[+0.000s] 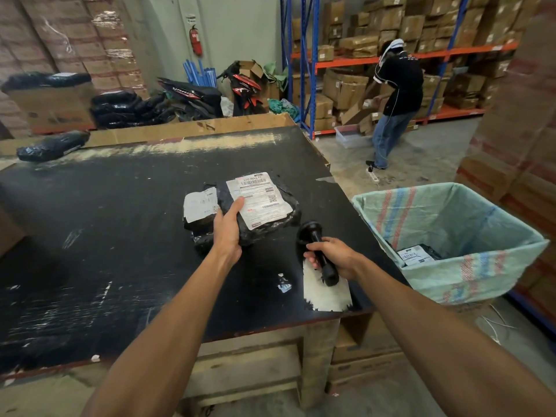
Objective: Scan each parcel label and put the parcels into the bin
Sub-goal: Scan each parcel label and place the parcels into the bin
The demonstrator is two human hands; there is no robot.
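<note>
Black plastic parcel with a white label (258, 206) lies on the black table (120, 236), your left hand (228, 227) gripping its edge. Your right hand (331, 255) is closed around the black handheld scanner (316, 251), near the green woven-lined bin (469, 275).

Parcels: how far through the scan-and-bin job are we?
Done: one labelled parcel lies in the bin. In hand: left hand grips the top parcel, label up; right hand holds the scanner beside it. Left: the parcel underneath and a wrapped one at the table's far-left edge.
</note>
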